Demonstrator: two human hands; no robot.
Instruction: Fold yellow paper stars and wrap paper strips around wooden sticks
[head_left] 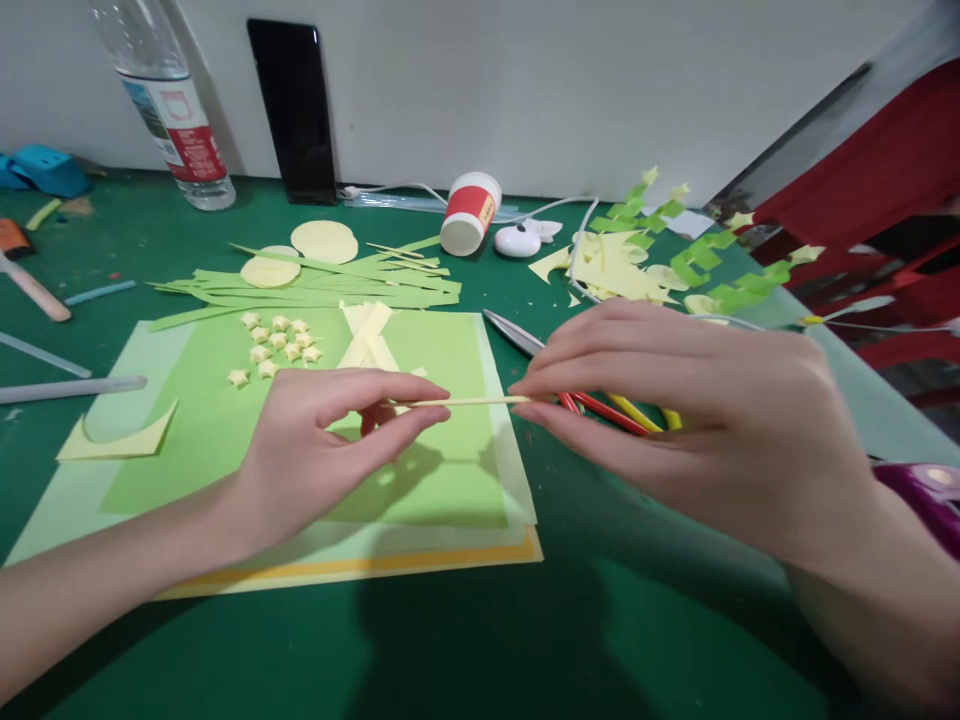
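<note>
In the head view I see the left hand [319,455] and the right hand [690,420] each pinching an end of a thin yellow strip [484,401], stretched level between them above the stacked green sheets [450,490], scissors [512,331] lying just beyond.

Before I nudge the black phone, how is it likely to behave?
The phone likely tips or slides easily, standing on its narrow end against the wall. Its smooth, shiny face could be slippery. The flat slab looks stiff, so it probably won't bend.
</note>
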